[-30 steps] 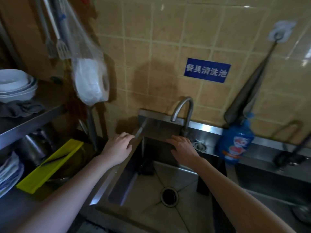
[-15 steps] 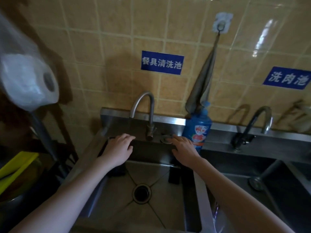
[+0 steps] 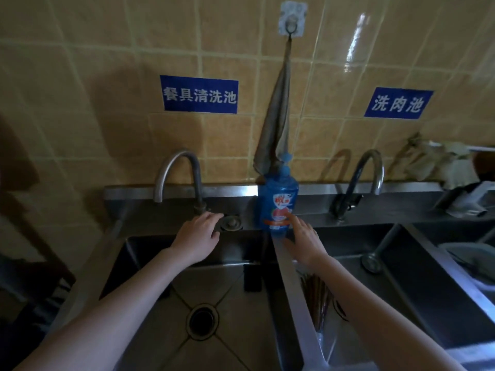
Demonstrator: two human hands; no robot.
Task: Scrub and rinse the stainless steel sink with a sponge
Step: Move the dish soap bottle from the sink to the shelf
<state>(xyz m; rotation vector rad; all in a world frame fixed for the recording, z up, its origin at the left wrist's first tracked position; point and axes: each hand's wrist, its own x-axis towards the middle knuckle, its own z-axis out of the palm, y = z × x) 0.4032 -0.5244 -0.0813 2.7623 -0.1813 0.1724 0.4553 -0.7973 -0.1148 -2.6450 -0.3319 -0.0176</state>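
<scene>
Left hand [image 3: 197, 238]: palm down over the far edge of the left basin, fingers loosely spread and empty, fingertips at the ledge just left of a round metal knob [image 3: 231, 224].
Right hand [image 3: 304, 238]: reaches across the divider, fingers extended and open, gripping nothing; the index fingertip is at the lower label of the blue detergent bottle [image 3: 278, 203], though actual contact cannot be told.
Sink [image 3: 150, 263]: stainless steel, dim; the left basin has a round drain [image 3: 202, 320] near its middle and creases running to the corners. A dark rectangular object [image 3: 253, 277] stands against its far right wall; what it is cannot be told.
Divider [image 3: 292, 295]: a bright steel strip running from near to far between the two basins.
Right basin [image 3: 417, 295]: holds a bundle of chopsticks [image 3: 317, 298] beside the divider and a drain plug [image 3: 371, 262] further right.
Faucets: the left faucet [image 3: 178, 172] arches over the left basin; the right faucet [image 3: 359, 180] stands behind the right basin.
Wall: tan tiles with two blue signs [image 3: 199, 97], and a grey cloth [image 3: 276, 124] hanging from a hook [image 3: 292, 18] straight above the bottle.
Sponge: not identifiable in this view.
</scene>
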